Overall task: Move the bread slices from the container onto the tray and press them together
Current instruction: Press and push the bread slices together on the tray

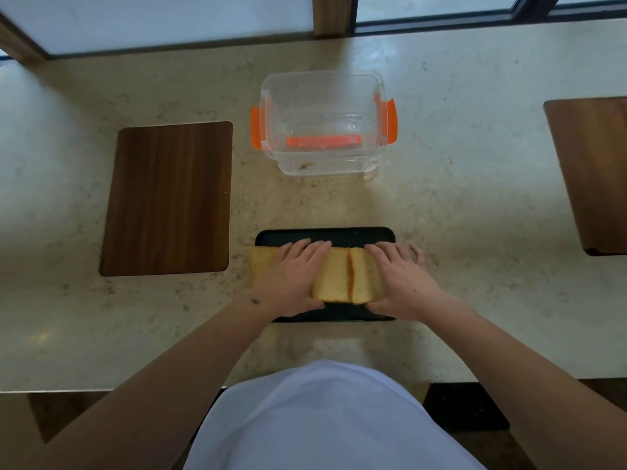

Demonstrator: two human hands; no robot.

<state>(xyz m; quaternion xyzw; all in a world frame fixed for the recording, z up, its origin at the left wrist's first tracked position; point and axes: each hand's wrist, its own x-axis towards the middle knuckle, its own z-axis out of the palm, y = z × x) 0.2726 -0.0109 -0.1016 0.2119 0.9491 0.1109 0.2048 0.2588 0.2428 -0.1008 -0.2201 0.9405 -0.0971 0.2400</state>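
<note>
A row of yellow bread slices [334, 276] lies across the black tray [339, 236] near the counter's front edge. My left hand [293, 278] rests flat over the left part of the row, thumb on its near side. My right hand [400, 281] grips the right end, with a narrow gap showing between two slices in the middle. One slice [259, 266] sticks out past the tray's left edge. The clear plastic container [322, 123] with orange clips stands behind the tray and holds only crumbs.
A dark wooden board [169, 198] is set into the beige stone counter [458, 205] on the left, and another wooden board [593, 171] lies at the right edge. A window frame runs along the back. My white shirt fills the bottom of the view.
</note>
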